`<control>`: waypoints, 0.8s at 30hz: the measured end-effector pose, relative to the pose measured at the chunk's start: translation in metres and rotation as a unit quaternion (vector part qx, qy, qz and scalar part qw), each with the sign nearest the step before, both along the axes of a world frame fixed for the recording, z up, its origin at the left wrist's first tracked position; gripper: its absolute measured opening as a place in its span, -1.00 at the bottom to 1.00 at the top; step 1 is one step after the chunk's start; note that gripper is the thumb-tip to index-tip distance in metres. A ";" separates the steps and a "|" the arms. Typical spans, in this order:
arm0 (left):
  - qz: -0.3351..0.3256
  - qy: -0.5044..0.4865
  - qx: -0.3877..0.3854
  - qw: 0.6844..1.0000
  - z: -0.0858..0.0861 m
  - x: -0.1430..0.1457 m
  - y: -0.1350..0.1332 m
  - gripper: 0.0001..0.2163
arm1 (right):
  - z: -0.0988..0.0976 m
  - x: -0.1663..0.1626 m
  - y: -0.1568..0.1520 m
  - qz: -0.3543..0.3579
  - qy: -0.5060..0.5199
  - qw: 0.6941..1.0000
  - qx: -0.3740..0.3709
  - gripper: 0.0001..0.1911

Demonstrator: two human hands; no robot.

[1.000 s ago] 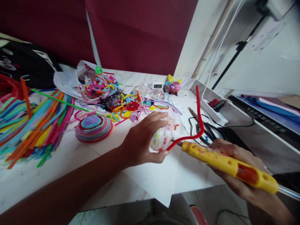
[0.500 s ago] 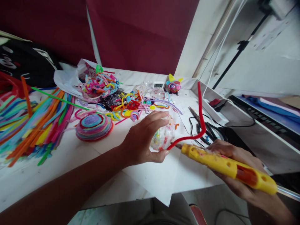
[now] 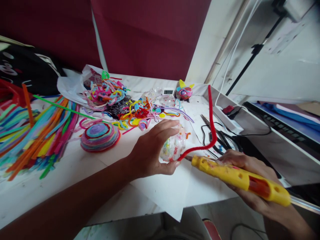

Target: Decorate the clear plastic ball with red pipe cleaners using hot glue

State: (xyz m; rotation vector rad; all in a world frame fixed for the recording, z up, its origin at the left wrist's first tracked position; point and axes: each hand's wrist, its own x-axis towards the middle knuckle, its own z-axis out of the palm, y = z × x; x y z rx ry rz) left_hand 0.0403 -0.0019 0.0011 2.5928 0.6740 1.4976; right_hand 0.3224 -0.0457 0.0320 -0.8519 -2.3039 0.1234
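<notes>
My left hand (image 3: 155, 148) is closed round a clear plastic ball (image 3: 175, 145) with coloured bits on it, held above the white paper. A bent red pipe cleaner (image 3: 211, 133) rises from the ball's lower right, beside my left thumb. In my right hand (image 3: 252, 173) is a yellow hot glue gun (image 3: 232, 173), its metal nozzle at or close to the ball by the foot of the pipe cleaner. Whether the nozzle touches the ball I cannot tell. A coiled disc of pipe cleaners (image 3: 100, 135) lies left of my left hand.
Loose pipe cleaners (image 3: 45, 133) spread over the left side, with a tangled heap (image 3: 107, 91) behind. Scissors (image 3: 217, 133) and a black cable lie at the right, near a white power strip (image 3: 230, 120). A small digital clock (image 3: 168, 92) and a decorated ball (image 3: 185, 90) stand at the back.
The glue gun and the upper end of the red pipe cleaner have shifted slightly left in view. Both hands keep their holds.
</notes>
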 end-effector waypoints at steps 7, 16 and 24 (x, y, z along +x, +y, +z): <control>0.004 -0.004 -0.004 1.000 0.000 0.000 -0.001 -0.25 | 0.000 0.001 0.001 -0.007 0.006 1.000 0.006 -0.75; 0.001 -0.004 -0.004 1.000 0.001 0.001 -0.001 -0.22 | 0.001 -0.002 0.001 -0.019 0.030 0.999 0.014 -0.76; 0.001 -0.001 -0.001 1.000 -0.001 0.000 -0.001 -0.24 | 0.004 -0.004 0.002 -0.032 0.010 0.999 0.034 -0.73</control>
